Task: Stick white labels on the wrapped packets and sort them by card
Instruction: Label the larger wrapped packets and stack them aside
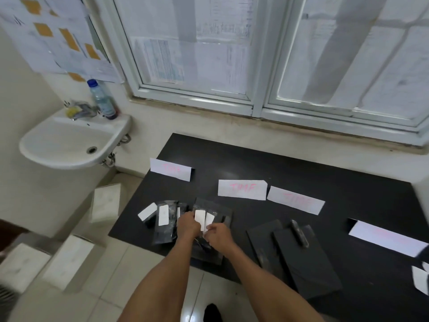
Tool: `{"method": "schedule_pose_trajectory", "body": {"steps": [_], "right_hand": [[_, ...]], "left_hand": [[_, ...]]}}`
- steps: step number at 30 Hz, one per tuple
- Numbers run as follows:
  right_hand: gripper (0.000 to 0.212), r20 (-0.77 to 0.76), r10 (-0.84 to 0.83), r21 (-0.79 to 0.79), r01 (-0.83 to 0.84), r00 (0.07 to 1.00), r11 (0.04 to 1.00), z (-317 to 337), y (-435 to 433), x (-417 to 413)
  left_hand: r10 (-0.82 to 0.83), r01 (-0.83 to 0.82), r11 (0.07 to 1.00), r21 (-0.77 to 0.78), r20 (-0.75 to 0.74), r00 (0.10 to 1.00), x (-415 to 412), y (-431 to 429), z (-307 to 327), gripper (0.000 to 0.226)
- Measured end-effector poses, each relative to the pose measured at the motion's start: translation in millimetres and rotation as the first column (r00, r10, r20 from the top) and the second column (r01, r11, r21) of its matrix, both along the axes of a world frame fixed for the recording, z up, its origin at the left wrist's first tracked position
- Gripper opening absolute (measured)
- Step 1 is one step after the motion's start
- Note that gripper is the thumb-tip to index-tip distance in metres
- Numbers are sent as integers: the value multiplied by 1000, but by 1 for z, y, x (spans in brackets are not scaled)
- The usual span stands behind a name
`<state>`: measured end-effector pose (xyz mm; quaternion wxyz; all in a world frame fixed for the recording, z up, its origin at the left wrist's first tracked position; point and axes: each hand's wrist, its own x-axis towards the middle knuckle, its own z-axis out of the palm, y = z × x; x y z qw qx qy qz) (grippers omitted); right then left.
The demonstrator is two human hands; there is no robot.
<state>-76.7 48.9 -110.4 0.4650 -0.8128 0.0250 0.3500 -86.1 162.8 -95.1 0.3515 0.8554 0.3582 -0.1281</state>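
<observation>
Head view: wrapped packets [162, 228] fanned on a black table [301, 166]

The person's left hand [189, 225] and right hand [219, 234] sit close together over the right end of the fan, near the table's front left edge. The right hand's fingertips [208, 227] pinch the lower end of a white label [210, 219] lying on a dark packet. A second label [199, 217] lies just beside it to the left. The left hand's fingers are bent down at that second label's edge; blur hides whether they grip the packet or only press on it. Further left in the fan, other packets carry labels of their own, one tilted at the far end.

Beyond the fan, three white cards with blurred pink lettering are set across the table: one [170, 169] at the back left, two more [241, 189] [296, 202] side by side near the middle. A fourth card [385, 237] lies towards the right edge. Between it and the hands, flat dark sheets [301, 263] overlap at the front edge.

Left of the table, a white basin [69, 156] hangs on the wall, a clear bottle [103, 99] with a blue cap on its rim beside the tap [82, 110]. White boxes [68, 261] sit on the tiled floor below. A papered window [255, 54] runs behind the table.
</observation>
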Motion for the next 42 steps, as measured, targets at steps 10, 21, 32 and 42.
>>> {"method": "schedule_pose_trajectory", "body": {"steps": [10,21,32,42], "right_hand": [[14,70,-27,-112,34,997,993,-11,-24,10],[28,319,-146,-224,224,936,949,-12,-123,25],[65,147,238,-617,-99,960,780,-31,-242,42],[25,357,30,-506,166,933,847,-51,-318,33]], "left_hand": [[-14,22,998,64,-118,993,16,-13,-5,42],[-138,144,966,214,-41,990,49,-90,-9,54],[-414,394,897,-202,-65,908,66,-209,-9,44],[-417,375,891,-255,-133,899,85,-286,-12,40]]}}
